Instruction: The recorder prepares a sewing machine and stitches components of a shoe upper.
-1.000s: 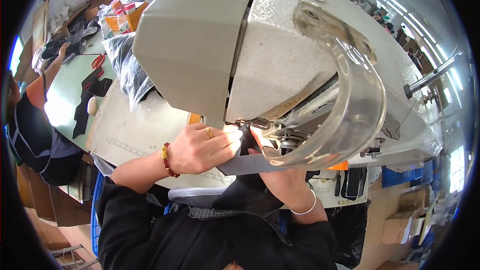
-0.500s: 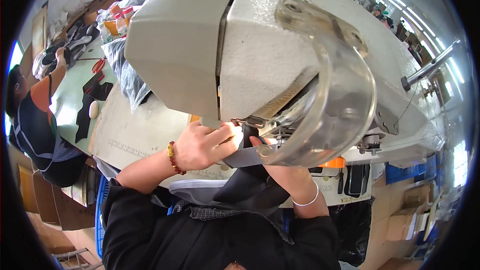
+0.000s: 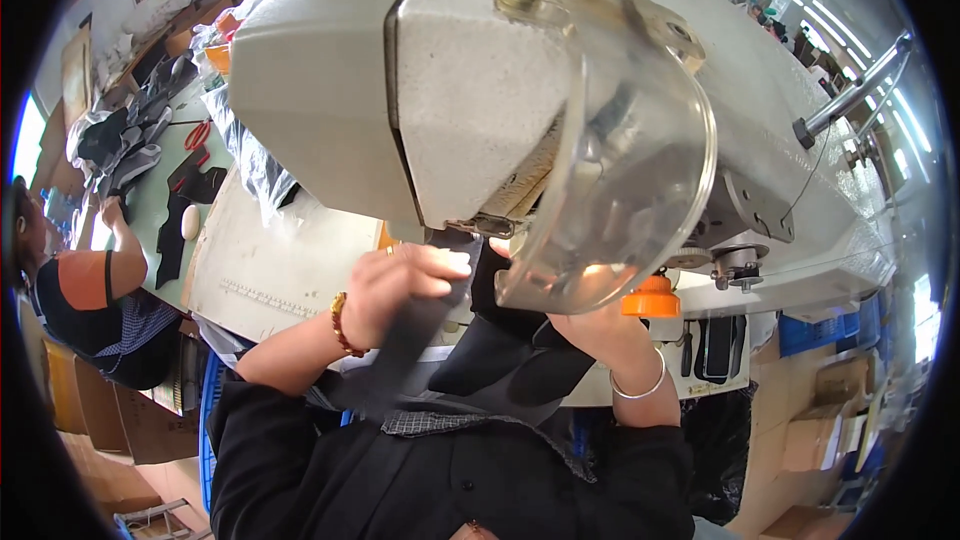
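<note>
My left hand [image 3: 385,292] is closed, thumb and fingers pinching a dark fabric strip [image 3: 408,340] that hangs toward my lap, blurred by motion. Above it is the pale head of a sewing machine [image 3: 480,100]. A piece of black fabric [image 3: 520,355] spreads from beneath the needle area down to my front. My right hand [image 3: 600,330] is at the right edge of this fabric, behind a curved clear guard [image 3: 640,190]. One of its fingertips shows by the needle area; its other fingers are mostly hidden. The needle itself cannot be made out.
An orange knob [image 3: 650,297] sits under the machine arm, right of the guard. Dark phone-like devices [image 3: 715,350] lie farther right. On the left, a co-worker [image 3: 95,290] works at a green table [image 3: 150,225] with black cut pieces and red scissors [image 3: 197,135].
My left hand has drawn the strip down and left, away from the needle area. My right hand has shifted a little right. The co-worker's arm has come lower.
</note>
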Action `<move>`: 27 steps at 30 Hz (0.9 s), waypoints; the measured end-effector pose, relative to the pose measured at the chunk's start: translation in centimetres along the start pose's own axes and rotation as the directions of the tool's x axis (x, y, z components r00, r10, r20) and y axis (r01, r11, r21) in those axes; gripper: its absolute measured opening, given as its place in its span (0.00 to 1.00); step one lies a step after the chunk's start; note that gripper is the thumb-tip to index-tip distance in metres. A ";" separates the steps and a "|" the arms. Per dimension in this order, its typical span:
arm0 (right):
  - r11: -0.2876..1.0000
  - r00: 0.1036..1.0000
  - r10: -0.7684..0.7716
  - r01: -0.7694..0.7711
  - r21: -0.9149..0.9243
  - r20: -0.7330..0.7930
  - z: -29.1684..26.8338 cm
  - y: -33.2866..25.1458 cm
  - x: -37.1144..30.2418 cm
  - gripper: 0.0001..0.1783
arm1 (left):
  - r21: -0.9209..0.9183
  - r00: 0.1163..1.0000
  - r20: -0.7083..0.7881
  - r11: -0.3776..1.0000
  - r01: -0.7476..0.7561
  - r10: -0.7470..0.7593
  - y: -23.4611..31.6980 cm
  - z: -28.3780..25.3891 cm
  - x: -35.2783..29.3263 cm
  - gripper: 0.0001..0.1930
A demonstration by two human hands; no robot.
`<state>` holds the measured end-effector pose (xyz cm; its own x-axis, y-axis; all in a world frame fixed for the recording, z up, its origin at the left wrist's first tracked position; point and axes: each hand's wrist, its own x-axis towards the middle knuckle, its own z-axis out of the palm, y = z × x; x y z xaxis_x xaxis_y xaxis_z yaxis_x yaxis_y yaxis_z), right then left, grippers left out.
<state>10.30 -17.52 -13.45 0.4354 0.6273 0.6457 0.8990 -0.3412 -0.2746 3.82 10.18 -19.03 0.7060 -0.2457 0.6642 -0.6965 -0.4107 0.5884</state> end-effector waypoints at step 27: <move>-0.113 0.939 -0.213 0.252 -0.961 0.271 3.0 2.6 -3.7 0.37 | 0.497 0.916 0.143 0.774 -0.394 0.374 3.2 -0.4 3.6 0.12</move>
<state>11.15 -18.60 -18.66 0.2303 0.8514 0.4712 -0.0377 -0.4761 0.8786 4.03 8.32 -14.56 0.4044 -0.5048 0.7627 -0.7532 -0.6568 -0.0354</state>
